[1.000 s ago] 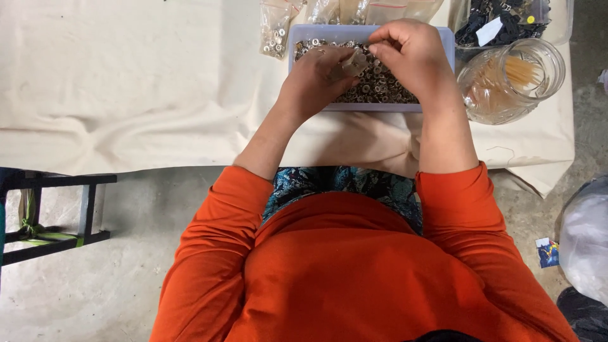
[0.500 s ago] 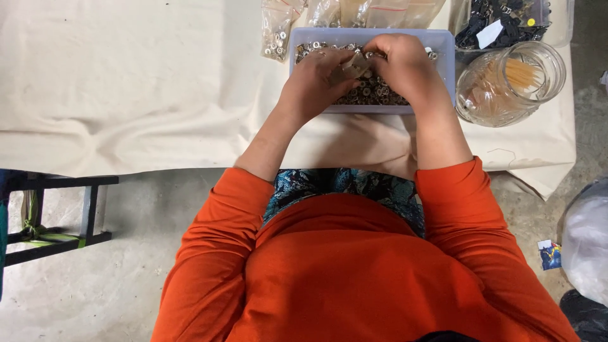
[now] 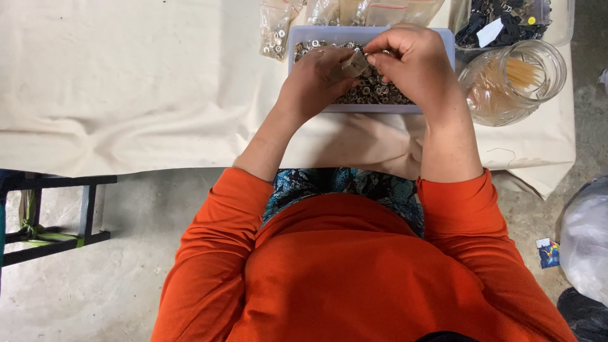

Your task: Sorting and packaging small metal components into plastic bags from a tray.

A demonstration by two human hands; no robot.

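Note:
A pale blue tray [image 3: 297,38] full of small silver metal rings and fasteners [image 3: 373,92] sits on the cloth-covered table. Both hands hover over it. My left hand [image 3: 316,79] is curled over the tray's left half, fingers touching a small clear plastic bag [image 3: 356,63]. My right hand [image 3: 411,60] pinches the same bag from the right with thumb and fingers. The bag hangs between the two hands just above the fasteners.
A small clear bag of fasteners [image 3: 275,31] lies left of the tray, more bags [image 3: 367,9] behind it. A glass jar with thin sticks [image 3: 513,79] lies on its side at right, a box of dark parts [image 3: 506,19] behind it. Cream cloth [image 3: 126,95] covers the table. A dark stool frame [image 3: 57,209] stands at left.
Both hands have shifted slightly over the tray, and the small clear bag now shows between the fingertips.

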